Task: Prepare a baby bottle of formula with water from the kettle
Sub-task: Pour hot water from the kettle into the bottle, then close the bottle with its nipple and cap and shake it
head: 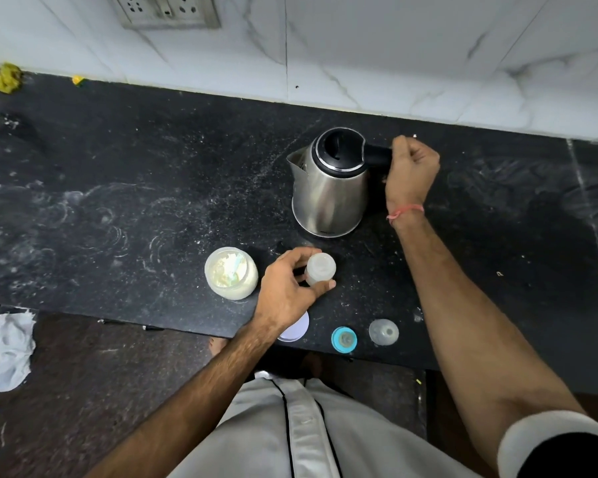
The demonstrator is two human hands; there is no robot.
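Fingers of my right hand [412, 170] clench the steel kettle's [328, 188] black handle [377, 156]. My left hand [287, 288] grasps the translucent plastic baby bottle [320, 269], at the kettle's six o'clock.

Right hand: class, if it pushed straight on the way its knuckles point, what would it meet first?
The right hand grips the kettle handle; going left, it would likely meet the kettle's body first.

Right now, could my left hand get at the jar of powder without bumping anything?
Probably yes. The left hand holds the bottle, and the jar stands open just to its left with bare counter between, but it must let go first.
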